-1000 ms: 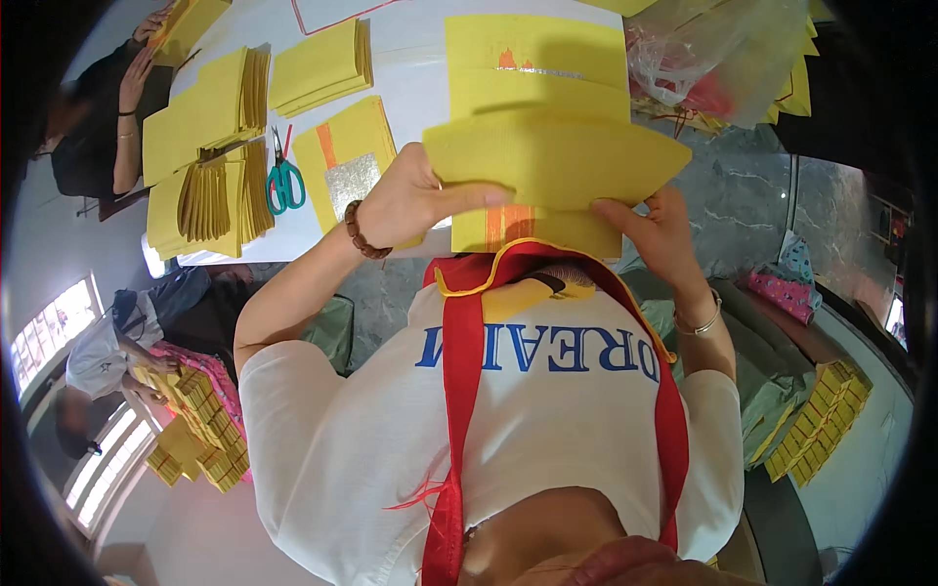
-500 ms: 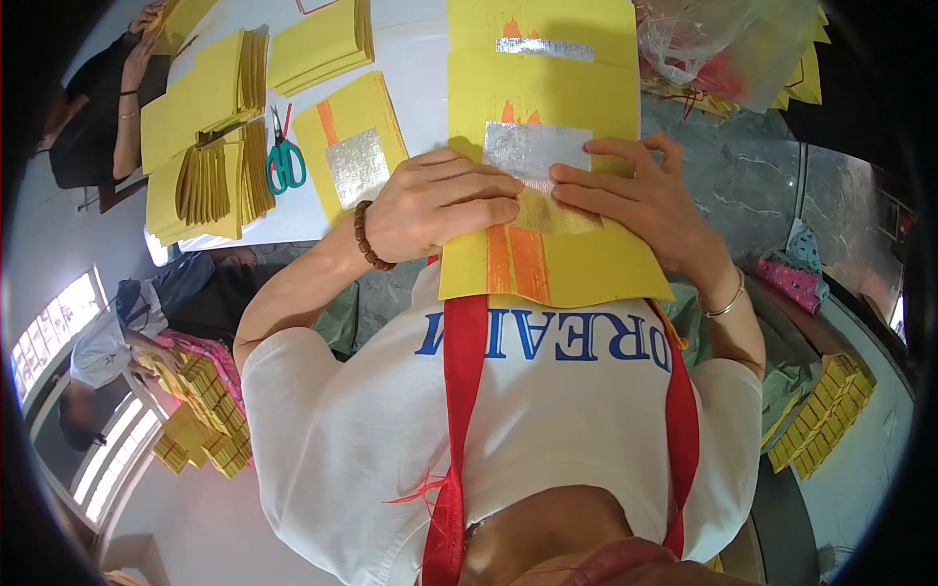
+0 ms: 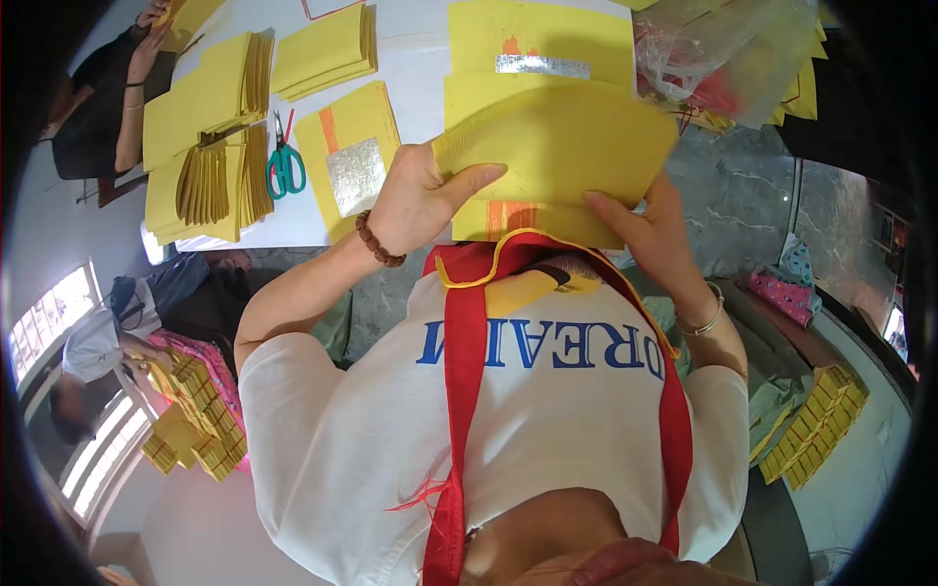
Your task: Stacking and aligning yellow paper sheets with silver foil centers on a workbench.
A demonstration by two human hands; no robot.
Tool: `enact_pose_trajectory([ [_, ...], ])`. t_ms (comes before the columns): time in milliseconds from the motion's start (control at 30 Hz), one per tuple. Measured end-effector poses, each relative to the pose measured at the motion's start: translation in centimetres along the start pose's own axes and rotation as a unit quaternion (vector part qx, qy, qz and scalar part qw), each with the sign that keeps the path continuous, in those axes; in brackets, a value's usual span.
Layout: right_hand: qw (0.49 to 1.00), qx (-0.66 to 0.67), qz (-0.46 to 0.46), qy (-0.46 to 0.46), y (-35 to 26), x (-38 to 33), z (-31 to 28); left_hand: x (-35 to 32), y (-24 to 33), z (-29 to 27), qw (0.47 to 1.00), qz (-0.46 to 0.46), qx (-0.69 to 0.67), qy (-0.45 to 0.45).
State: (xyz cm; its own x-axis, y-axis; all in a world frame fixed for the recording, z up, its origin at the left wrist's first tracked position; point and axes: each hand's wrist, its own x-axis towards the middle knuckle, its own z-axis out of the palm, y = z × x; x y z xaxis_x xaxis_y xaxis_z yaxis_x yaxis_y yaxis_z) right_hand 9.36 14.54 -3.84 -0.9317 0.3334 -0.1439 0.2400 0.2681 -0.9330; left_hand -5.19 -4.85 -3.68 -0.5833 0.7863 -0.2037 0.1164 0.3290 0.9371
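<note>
While clamped by left hand point(image 3: 415, 200), right hand point(image 3: 650, 230), thin yellow paper sheet point(image 3: 567, 146), flat, matte.

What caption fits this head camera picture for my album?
Both hands hold a yellow sheet above a table of paper stacks.

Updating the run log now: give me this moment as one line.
left hand: holds yellow paper sheet | right hand: holds its lower edge | sheet: lifted over paper stack | scissors: on white table, left
</note>
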Motion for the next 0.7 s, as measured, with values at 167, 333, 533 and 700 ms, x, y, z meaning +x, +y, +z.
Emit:
enact_pose_trajectory([
  [167,0.979,0.196,-0.003,0.053,0.2,-0.1,-0.1,0.8,-0.4,-0.1,0.999,0.020,0.031,-0.017],
  [333,0.995,0.091,0.050,-0.014,0.2,0.4,-0.9,1.3,-2.0,0.5,0.994,0.052,-0.082,0.046],
  [533,0.991,0.119,0.063,0.001,0.6,0.8,-0.7,0.9,-0.7,0.3,0.997,0.007,0.025,0.074],
  [700,0.990,0.124,0.070,-0.012,1.1,1.2,-0.8,0.8,-0.7,0.5,0.995,-0.012,0.017,0.094],
])
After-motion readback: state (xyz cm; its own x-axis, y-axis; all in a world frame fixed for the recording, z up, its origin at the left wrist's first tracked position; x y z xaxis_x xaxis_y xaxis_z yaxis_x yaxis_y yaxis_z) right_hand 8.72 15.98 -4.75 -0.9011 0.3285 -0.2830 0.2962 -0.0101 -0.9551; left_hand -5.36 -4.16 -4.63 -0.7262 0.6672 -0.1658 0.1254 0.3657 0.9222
